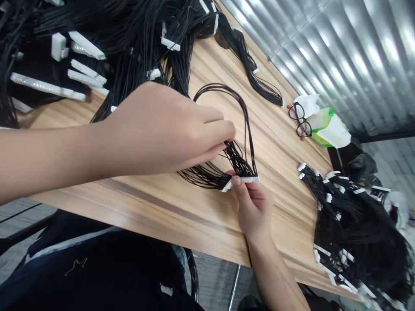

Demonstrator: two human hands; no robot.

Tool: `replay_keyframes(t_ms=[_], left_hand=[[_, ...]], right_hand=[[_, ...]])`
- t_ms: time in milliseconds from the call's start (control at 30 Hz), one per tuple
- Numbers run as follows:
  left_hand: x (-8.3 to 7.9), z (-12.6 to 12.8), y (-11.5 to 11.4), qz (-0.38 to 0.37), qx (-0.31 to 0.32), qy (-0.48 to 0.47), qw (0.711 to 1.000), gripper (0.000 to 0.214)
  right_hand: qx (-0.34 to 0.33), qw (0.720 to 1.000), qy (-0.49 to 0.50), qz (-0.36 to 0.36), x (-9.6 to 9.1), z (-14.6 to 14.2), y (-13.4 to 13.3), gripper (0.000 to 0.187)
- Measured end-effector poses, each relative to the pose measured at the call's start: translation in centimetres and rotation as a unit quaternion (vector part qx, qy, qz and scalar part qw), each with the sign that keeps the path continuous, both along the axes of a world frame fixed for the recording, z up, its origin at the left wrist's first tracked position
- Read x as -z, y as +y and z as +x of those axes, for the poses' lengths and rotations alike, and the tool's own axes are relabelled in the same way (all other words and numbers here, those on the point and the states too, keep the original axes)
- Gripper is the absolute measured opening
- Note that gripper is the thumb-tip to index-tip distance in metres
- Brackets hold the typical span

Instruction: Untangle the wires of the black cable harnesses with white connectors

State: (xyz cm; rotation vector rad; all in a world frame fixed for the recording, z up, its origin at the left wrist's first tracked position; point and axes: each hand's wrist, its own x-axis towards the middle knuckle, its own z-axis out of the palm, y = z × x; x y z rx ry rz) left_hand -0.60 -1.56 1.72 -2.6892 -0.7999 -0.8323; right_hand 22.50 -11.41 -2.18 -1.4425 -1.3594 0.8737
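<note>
A wire harness of thin black wires (240,162) with white connectors is between my hands, over the wooden table. My right hand (256,205) pinches its connector end, thumb on top. One white connector (250,179) points right, and another white connector (227,186) sticks out left of the thumb. My left hand (194,134) reaches across from the left, its fingers closed on the wires just above the connectors. Its fingertips are partly hidden behind the knuckles. Some of the wires arch in a loop (223,86) beyond the left hand.
A big pile of black wire harnesses (129,39) covers the table's far left. Another heap (359,233) lies at the right edge. One bundle (249,65) stretches along the back. Glasses (300,121) and a green tissue pack (327,127) rest by the corrugated wall (324,47).
</note>
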Motion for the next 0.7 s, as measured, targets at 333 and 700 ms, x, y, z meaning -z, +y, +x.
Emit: replay_keyframes(t_ms=[333, 700], left_hand=[[1.3, 0.1, 2.3, -0.243, 0.118, -0.116, 0.956, 0.03], [1.9, 0.5, 2.5, -0.261, 0.199, -0.128, 0.936, 0.027]], right_hand=[[-0.121, 0.987, 0.063, -0.08, -0.7, 0.3, -0.2, 0.025], [-0.149, 0.982, 0.078, -0.087, -0.8, -0.1, -0.2, 0.025]])
